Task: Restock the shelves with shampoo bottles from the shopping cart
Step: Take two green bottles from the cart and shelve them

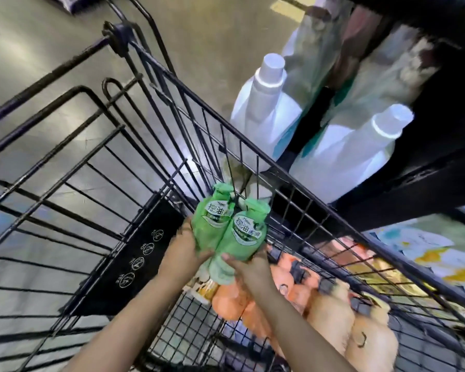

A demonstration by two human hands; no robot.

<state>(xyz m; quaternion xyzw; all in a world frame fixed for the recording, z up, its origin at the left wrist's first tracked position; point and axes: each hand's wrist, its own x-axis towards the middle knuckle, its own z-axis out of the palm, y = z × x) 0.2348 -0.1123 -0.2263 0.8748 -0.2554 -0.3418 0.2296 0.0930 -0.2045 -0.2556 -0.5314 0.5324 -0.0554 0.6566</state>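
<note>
Orange and tan bottles [333, 299] lie piled in the black wire cart [266, 162], whose rim runs between the hands and the dark shelf [440, 167] holding white bottles [263, 114]. Above the cart, the left hand [184, 253] and right hand [249, 267] grip two green shampoo bottles [226, 229] side by side, touching; fingers seem curled around them, though motion blur hides details

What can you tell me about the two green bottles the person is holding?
The two green bottles are soft-looking plastic with green caps and white-and-green labels printed with Chinese characters. They lie side by side, touching, caps pointing away from the person, tilted over the black wire shopping cart. The left hand grips the left one, and the right hand grips the right one from below.
</note>
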